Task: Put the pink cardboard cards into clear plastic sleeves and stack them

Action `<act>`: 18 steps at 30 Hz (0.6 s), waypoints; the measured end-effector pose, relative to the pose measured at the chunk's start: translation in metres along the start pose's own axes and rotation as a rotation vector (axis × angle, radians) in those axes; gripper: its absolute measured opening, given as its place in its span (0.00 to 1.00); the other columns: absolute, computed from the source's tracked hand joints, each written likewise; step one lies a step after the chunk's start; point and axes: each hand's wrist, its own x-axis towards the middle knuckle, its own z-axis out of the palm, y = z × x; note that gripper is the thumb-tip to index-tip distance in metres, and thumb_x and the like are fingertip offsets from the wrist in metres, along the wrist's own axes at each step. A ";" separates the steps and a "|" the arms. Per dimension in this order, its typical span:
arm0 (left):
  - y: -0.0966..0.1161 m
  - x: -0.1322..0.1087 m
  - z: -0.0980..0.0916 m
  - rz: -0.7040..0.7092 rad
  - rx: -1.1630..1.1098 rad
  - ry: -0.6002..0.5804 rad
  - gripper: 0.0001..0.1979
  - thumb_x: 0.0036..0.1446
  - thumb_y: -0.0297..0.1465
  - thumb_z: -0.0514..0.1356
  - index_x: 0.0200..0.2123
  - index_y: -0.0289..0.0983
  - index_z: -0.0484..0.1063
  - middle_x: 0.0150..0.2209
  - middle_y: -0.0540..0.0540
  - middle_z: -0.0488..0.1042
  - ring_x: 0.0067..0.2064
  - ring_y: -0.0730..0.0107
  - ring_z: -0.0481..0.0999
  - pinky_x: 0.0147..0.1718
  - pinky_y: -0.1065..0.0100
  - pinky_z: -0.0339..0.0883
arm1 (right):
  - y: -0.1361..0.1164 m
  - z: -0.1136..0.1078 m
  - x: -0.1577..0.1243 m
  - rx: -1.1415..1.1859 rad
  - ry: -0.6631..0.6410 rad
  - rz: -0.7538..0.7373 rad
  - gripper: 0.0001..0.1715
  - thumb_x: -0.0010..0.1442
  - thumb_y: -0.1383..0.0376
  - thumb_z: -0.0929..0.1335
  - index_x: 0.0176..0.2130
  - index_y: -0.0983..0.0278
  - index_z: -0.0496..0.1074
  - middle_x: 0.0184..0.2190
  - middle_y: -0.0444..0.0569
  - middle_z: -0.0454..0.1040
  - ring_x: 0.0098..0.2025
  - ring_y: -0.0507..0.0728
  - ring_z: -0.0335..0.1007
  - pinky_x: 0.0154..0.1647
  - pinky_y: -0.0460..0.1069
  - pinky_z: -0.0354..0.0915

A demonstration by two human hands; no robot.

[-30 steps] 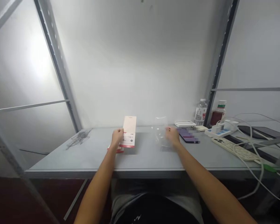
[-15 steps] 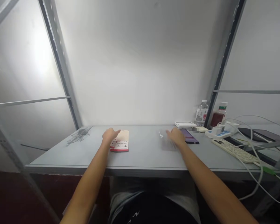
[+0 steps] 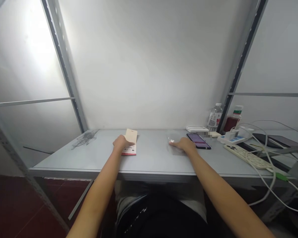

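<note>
My left hand (image 3: 122, 142) rests on the left part of a cream card with a red and white lower end (image 3: 131, 135), its thumb stretched across the card. The other fingers are hidden, so a grip cannot be made out. On the right, my right hand (image 3: 185, 144) lies over a clear plastic bag (image 3: 173, 150), thumb pointing left beside small white pieces (image 3: 171, 141) in or on the bag. Whether its fingers grip the bag is hard to tell. Just right of this hand lies a phone with a purple screen (image 3: 199, 141).
At the back right stand a water bottle (image 3: 215, 117) and a bottle of red liquid (image 3: 233, 119), near a white box (image 3: 197, 129). A power strip (image 3: 234, 137), white cables and a keyboard (image 3: 245, 157) fill the right side. Dark scribbles mark the table (image 3: 72, 160) at left.
My left hand has moved right over the cards, which now look stacked more closely. My right thumb has come down onto the bag near the white pieces. The view has shifted slightly.
</note>
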 end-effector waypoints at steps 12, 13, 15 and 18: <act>-0.008 0.005 0.007 0.182 -0.375 0.048 0.18 0.40 0.39 0.62 0.33 0.38 0.63 0.34 0.47 0.73 0.29 0.70 0.73 0.21 0.74 0.58 | 0.015 0.009 0.017 0.060 0.011 -0.022 0.51 0.31 0.36 0.66 0.43 0.70 0.68 0.44 0.65 0.69 0.47 0.69 0.65 0.42 0.59 0.61; -0.007 0.005 0.007 0.185 -0.403 0.055 0.17 0.40 0.39 0.62 0.33 0.38 0.63 0.34 0.47 0.73 0.28 0.70 0.73 0.21 0.74 0.59 | 0.017 0.009 0.018 0.067 0.018 -0.018 0.50 0.31 0.37 0.67 0.44 0.70 0.68 0.45 0.65 0.69 0.47 0.69 0.65 0.42 0.59 0.61; -0.007 0.004 0.006 0.183 -0.454 0.063 0.16 0.41 0.39 0.62 0.33 0.38 0.64 0.33 0.47 0.73 0.28 0.71 0.73 0.21 0.74 0.60 | 0.020 0.010 0.021 0.084 0.026 -0.015 0.49 0.33 0.39 0.67 0.44 0.71 0.67 0.45 0.65 0.69 0.47 0.69 0.65 0.41 0.58 0.62; -0.005 0.002 0.005 0.169 -0.507 0.067 0.16 0.42 0.39 0.61 0.34 0.38 0.64 0.34 0.47 0.73 0.27 0.71 0.73 0.21 0.73 0.61 | 0.023 0.011 0.024 0.111 0.003 -0.022 0.44 0.34 0.39 0.67 0.41 0.70 0.68 0.41 0.63 0.71 0.44 0.67 0.68 0.37 0.55 0.64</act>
